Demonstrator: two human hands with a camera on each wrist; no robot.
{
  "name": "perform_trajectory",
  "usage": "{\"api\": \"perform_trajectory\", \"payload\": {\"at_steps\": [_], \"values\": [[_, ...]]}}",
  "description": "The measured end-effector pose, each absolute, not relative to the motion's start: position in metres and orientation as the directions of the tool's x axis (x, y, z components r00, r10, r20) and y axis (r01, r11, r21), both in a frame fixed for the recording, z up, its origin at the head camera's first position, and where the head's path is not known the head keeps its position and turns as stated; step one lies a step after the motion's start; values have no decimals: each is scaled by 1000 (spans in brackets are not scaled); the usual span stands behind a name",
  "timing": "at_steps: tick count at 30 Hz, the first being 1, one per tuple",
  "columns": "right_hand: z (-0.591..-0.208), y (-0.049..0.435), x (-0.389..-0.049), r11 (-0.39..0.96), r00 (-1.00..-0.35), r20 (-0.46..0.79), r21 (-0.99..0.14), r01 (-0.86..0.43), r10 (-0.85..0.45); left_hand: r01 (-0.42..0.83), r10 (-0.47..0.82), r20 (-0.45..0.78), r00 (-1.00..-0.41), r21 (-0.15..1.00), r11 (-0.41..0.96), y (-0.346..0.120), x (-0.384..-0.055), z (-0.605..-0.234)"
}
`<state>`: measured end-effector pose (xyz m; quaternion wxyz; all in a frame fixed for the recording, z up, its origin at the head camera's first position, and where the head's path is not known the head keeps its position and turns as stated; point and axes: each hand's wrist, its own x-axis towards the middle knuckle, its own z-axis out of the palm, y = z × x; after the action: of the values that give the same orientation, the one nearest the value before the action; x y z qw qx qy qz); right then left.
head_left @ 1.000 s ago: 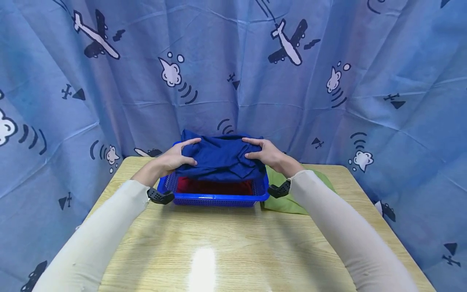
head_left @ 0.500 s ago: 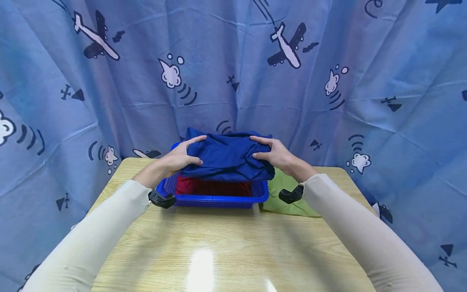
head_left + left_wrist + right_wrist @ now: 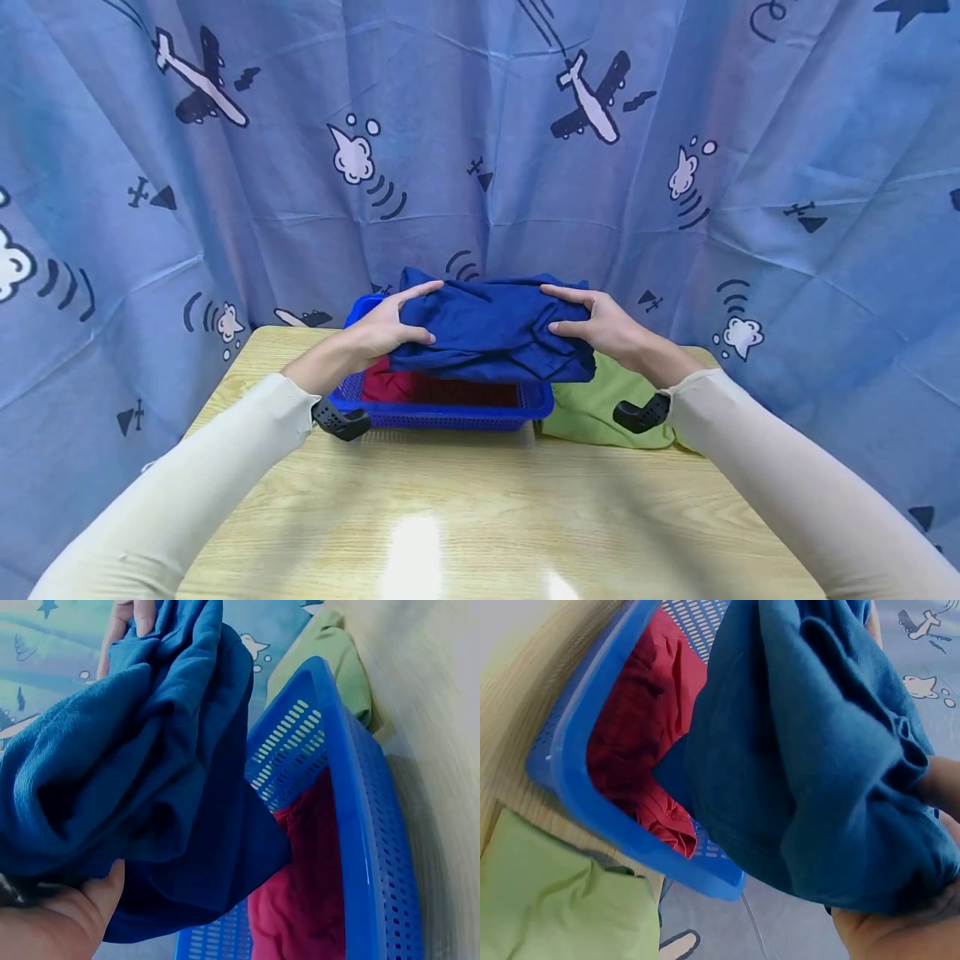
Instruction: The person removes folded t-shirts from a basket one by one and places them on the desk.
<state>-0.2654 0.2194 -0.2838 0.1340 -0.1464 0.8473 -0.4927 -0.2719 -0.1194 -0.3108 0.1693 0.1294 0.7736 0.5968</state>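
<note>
Both hands hold a bundled dark blue cloth [image 3: 491, 329] up over the blue plastic basket [image 3: 450, 414]. My left hand [image 3: 386, 327] grips its left end, thumb on the near face. At the right end my right hand [image 3: 611, 329] grips it the same way, over the basket's right side. In the left wrist view the cloth [image 3: 172, 750] hangs in loose folds, one corner dipping toward the basket opening. A crumpled red cloth [image 3: 649, 712] lies inside the basket, partly hidden by the blue one.
A light green cloth [image 3: 607, 408] lies on the wooden table [image 3: 480, 500], right of the basket. Behind the table hangs a blue curtain [image 3: 450, 150] printed with airplanes. A black wrist device [image 3: 341, 419] sits on each wrist.
Both hands have carried the blue cloth to the right, from over the basket to partly past its right side. More of the red cloth's left part now shows.
</note>
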Motion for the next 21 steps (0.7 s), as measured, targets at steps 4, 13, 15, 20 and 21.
{"api": "perform_trajectory", "payload": {"at_steps": [4,13,15,20,21], "values": [[-284,229,-261,487,-921,-90,-866,-116,-380,2,412,-110,-904,965,262,-113,-269,-311],[-284,244,-257,514,-927,-93,-850,-117,-364,35,423,-74,-903,969,246,-100,-264,-318],[-284,246,-255,518,-928,-95,-848,-114,-360,52,411,-62,-909,964,259,-97,-262,-320],[-287,255,-248,518,-925,-105,-848,-109,-366,85,399,-27,-917,962,261,-88,-258,-325],[-287,258,-246,513,-924,-105,-852,-107,-368,93,401,-21,-916,960,263,-86,-257,-325]]}}
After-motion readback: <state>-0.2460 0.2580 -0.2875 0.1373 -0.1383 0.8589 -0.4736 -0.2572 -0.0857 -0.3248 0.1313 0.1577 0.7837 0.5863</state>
